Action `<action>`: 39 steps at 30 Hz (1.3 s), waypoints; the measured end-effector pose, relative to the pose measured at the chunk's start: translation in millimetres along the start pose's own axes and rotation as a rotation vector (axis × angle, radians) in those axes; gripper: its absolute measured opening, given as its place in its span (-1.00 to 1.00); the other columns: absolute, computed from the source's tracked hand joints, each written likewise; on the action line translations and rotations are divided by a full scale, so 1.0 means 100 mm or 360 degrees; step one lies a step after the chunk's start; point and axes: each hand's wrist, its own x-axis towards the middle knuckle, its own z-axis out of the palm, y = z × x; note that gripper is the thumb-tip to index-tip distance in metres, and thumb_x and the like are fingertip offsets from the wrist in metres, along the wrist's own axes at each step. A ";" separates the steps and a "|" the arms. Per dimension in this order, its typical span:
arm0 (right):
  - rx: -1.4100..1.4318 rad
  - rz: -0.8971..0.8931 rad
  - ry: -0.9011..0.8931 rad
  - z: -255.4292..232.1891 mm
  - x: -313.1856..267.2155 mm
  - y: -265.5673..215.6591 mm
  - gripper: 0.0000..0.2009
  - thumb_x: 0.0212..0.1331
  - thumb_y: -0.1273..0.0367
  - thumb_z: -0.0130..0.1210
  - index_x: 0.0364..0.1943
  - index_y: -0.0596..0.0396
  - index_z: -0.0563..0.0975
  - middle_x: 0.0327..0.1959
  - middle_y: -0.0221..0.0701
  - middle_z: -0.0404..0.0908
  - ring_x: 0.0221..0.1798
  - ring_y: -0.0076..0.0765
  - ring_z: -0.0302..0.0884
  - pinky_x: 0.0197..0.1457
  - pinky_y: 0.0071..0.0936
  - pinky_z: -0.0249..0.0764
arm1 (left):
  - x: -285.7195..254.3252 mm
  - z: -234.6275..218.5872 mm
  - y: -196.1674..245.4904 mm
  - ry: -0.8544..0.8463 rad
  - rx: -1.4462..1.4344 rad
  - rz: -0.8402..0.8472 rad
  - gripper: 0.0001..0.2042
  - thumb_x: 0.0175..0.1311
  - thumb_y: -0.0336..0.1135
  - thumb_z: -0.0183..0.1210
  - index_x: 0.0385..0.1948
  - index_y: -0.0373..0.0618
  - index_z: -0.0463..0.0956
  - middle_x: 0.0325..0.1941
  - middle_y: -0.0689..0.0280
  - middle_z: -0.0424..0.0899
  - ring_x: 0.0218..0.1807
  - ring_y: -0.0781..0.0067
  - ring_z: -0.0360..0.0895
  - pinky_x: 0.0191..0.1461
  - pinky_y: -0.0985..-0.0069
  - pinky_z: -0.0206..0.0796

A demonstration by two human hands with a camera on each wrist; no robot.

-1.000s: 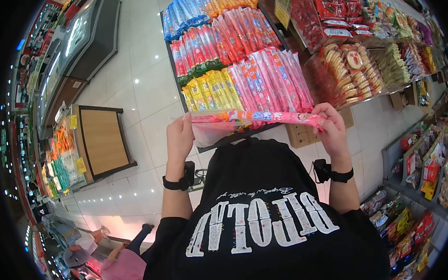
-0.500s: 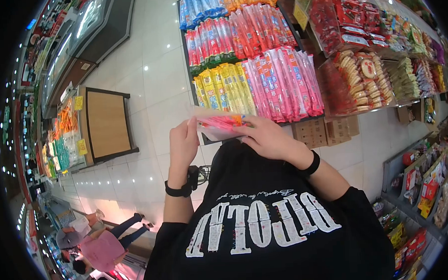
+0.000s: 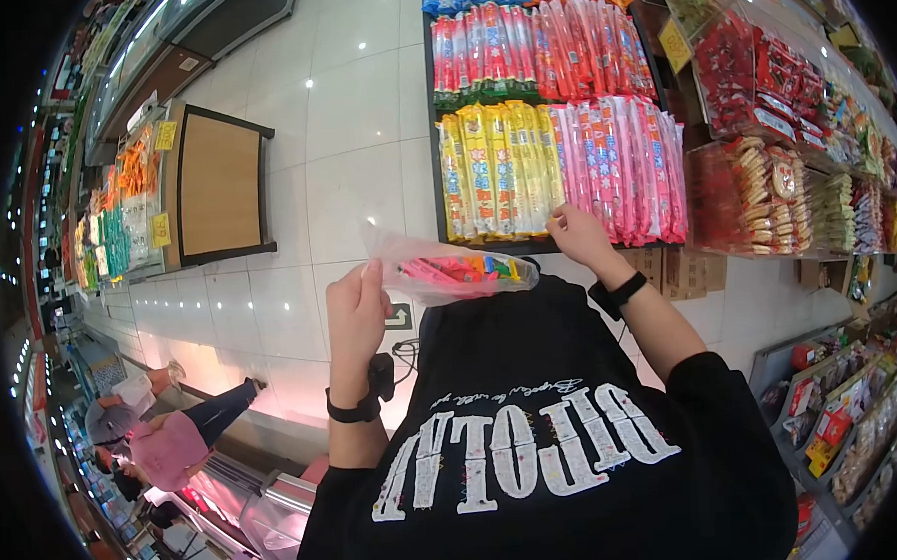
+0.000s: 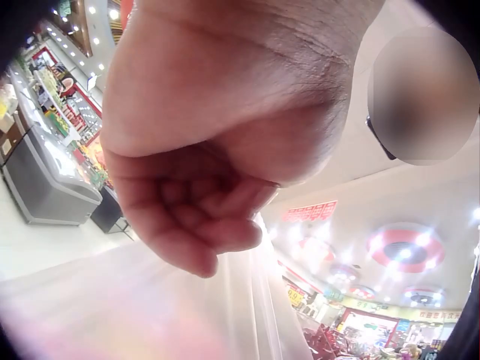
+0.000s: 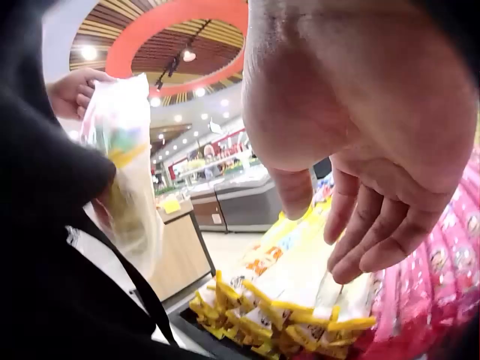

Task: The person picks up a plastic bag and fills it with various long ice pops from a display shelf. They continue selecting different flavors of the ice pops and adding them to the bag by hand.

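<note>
My left hand [image 3: 358,309] grips the rim of a clear plastic bag [image 3: 392,250], its fingers curled in on the thin film in the left wrist view. Inside the bag lie pink ice-pop sticks [image 3: 438,271], with orange, green and blue bits of wrapper toward its far end. My right hand [image 3: 581,236] hangs over the near ends of the yellow ice-pop sticks [image 3: 494,168], beside the pink row. In the right wrist view its fingers [image 5: 375,225] point loosely down at the yellow sticks, thumb apart, with nothing held.
Pink sticks [image 3: 619,172] lie right of the yellow ones in the black-edged display [image 3: 437,180]; red and blue rows lie behind. Snack bins [image 3: 765,196] flank the right, with cardboard boxes [image 3: 683,273] below. A wooden-sided stand [image 3: 222,185] is at left. A person in pink [image 3: 171,452] is farther off.
A pink stick stretched between both hands went into the bag. My right hand then left the bag and moved right to the yellow sticks. The left hand kept its hold on the bag.
</note>
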 end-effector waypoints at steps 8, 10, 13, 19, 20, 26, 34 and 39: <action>-0.0258 0.0413 0.0301 0.52 0.36 -0.27 -0.61 0.17 0.19 0.16 -0.02 0.19 0.58 -0.18 0.01 0.68 -0.09 0.17 0.65 -0.03 -0.04 0.54 | -0.06 -0.87 -0.52 0.0065 -0.0163 -0.0072 -0.57 0.54 -0.18 -0.06 -0.50 -0.33 0.55 -0.78 0.36 0.42 -0.67 0.61 0.35 -0.55 0.54 0.15; -0.0103 0.0422 0.0399 0.46 0.29 -0.29 -0.60 0.19 0.21 0.15 0.01 0.21 0.58 -0.11 0.04 0.67 -0.06 0.17 0.64 -0.01 -0.06 0.53 | -0.06 -1.14 -0.66 0.0056 -0.0211 -0.0073 -0.58 0.54 -0.19 -0.06 -0.52 -0.31 0.51 -0.77 0.39 0.37 -0.67 0.62 0.32 -0.55 0.55 0.17; -0.0079 0.0379 0.0849 0.21 0.11 -0.55 -0.58 0.25 0.23 0.12 0.07 0.26 0.56 -0.08 0.03 0.67 -0.04 0.02 0.66 0.02 -0.14 0.52 | 0.02 -1.53 -0.89 0.0075 -0.0237 -0.0030 -0.59 0.54 -0.21 -0.05 -0.57 -0.25 0.45 -0.76 0.44 0.27 -0.68 0.63 0.27 -0.56 0.57 0.20; 0.0568 0.0170 0.0597 -0.41 -0.89 -1.94 -0.79 0.38 0.35 0.05 -0.10 0.22 0.57 -0.47 -0.47 0.56 -0.50 -0.66 0.47 -0.46 -0.67 0.35 | 0.15 -2.22 -1.25 0.0059 -0.0210 -0.0002 -0.57 0.54 -0.19 -0.05 -0.59 -0.24 0.45 -0.75 0.44 0.29 -0.68 0.62 0.28 -0.57 0.56 0.16; 0.0685 0.0081 0.0585 -0.40 -1.04 -2.16 -0.84 0.38 0.36 0.04 -0.21 0.19 0.55 -0.56 -0.55 0.49 -0.63 -0.72 0.32 -0.58 -0.69 0.21 | 0.17 -2.31 -1.30 0.0068 -0.0193 -0.0006 -0.57 0.54 -0.19 -0.06 -0.60 -0.24 0.44 -0.75 0.44 0.30 -0.68 0.62 0.28 -0.57 0.56 0.16; 0.1038 -0.0116 0.0026 -0.24 -1.44 -2.94 -0.85 0.32 0.40 0.09 -0.21 0.23 0.57 -0.54 -0.53 0.53 -0.60 -0.71 0.41 -0.55 -0.69 0.30 | 0.26 -2.84 -1.61 0.0176 -0.0214 0.0023 -0.55 0.53 -0.18 -0.05 -0.62 -0.25 0.42 -0.78 0.39 0.35 -0.68 0.60 0.30 -0.54 0.53 0.18; 0.0795 -0.0379 -0.0808 0.40 -0.84 -3.82 -0.84 0.30 0.39 0.11 -0.32 0.23 0.58 -0.58 -0.48 0.54 -0.59 -0.67 0.46 -0.53 -0.67 0.36 | 0.17 -3.18 -1.70 0.0332 -0.0135 0.0052 -0.59 0.51 -0.20 -0.03 -0.55 -0.30 0.51 -0.79 0.33 0.40 -0.68 0.59 0.35 -0.55 0.50 0.17; 0.0430 -0.0598 -0.0952 1.26 -0.39 -4.44 -0.75 0.31 0.26 0.17 -0.17 0.20 0.66 -0.50 -0.41 0.62 -0.52 -0.58 0.56 -0.47 -0.62 0.45 | 0.21 -3.28 -1.66 0.0299 0.0027 0.0103 -0.59 0.51 -0.20 -0.02 -0.56 -0.31 0.49 -0.81 0.25 0.41 -0.71 0.52 0.36 -0.57 0.43 0.17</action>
